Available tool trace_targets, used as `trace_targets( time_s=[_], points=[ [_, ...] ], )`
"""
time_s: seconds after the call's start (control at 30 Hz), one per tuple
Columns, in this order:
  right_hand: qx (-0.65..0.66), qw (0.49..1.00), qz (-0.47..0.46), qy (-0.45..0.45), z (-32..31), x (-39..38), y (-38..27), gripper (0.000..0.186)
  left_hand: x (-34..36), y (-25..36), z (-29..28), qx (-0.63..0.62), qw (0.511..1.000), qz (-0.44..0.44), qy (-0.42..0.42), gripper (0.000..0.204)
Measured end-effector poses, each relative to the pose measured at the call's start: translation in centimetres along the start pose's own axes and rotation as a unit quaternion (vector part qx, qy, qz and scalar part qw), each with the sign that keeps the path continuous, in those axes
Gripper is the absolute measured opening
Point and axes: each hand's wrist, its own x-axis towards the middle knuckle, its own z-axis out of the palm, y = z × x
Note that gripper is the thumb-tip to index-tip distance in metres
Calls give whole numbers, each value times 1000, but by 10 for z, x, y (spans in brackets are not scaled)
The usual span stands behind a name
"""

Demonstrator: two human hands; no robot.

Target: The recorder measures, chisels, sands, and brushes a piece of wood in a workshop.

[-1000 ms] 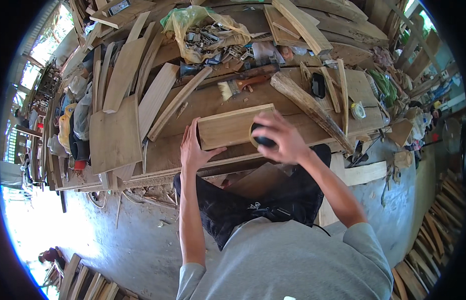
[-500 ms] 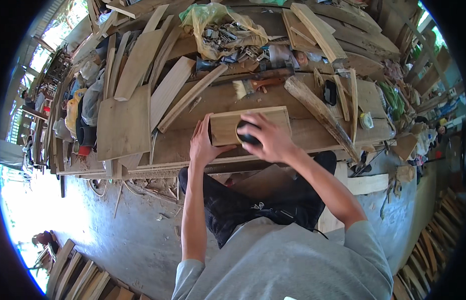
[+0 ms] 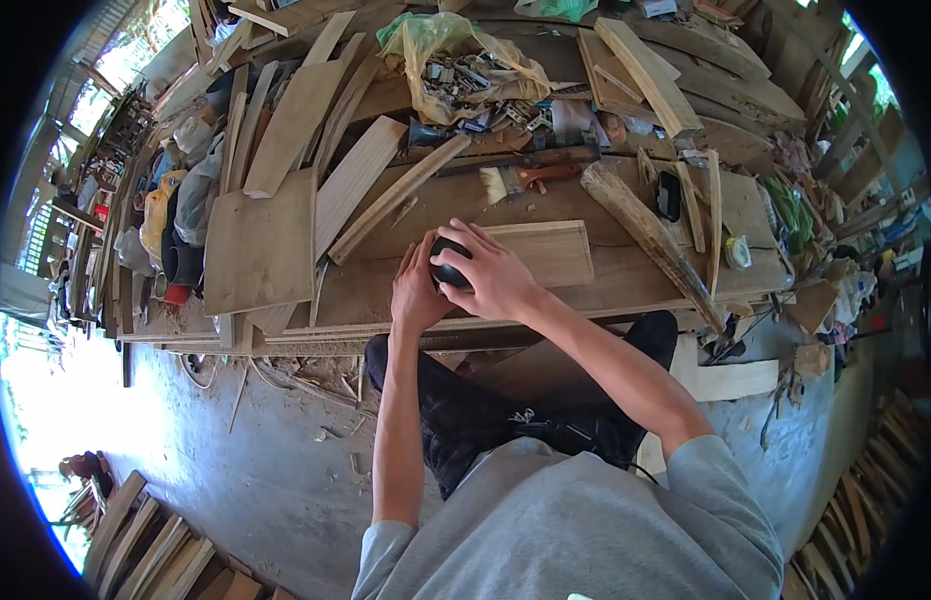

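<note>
A pale rectangular wooden board (image 3: 540, 250) lies crosswise on the plank workbench (image 3: 365, 290). My left hand (image 3: 417, 290) grips its left end, partly covered by my right hand. My right hand (image 3: 480, 270) is closed on a black rounded hand tool (image 3: 450, 262), like a sanding block, pressed on the board's left end beside my left hand. Just beyond the board lies a wide paintbrush (image 3: 505, 180) with pale bristles.
Loose boards (image 3: 285, 130) and a long rough batten (image 3: 645, 240) crowd the bench. A yellowish plastic bag of metal fittings (image 3: 460, 75) sits at the back. Piled planks (image 3: 150, 540) stand at lower left, near a partly visible person (image 3: 85, 465).
My right hand has moved the black tool leftward along the board, from its right part to its left end beside my left hand. My left hand stays on that end.
</note>
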Motion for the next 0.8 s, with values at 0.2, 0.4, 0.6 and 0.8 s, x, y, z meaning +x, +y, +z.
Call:
trace_targets(
  time_s=[0.2,0.4,0.6,0.8],
  points=[
    [-16,989,131,68,-5,-10,-13,35,-1,-1,-1,-17,1000,-23,-9,121],
    [34,991,119,48,-33,-46,-2,36,0,5,-4,-38,999,-15,-10,128],
    [14,997,75,12,-74,-89,18,32,-1,17,-9,-30,999,1,26,130],
    [-47,984,149,81,-91,-121,23,32,-1,22,-13,-22,999,0,23,126]
  ],
)
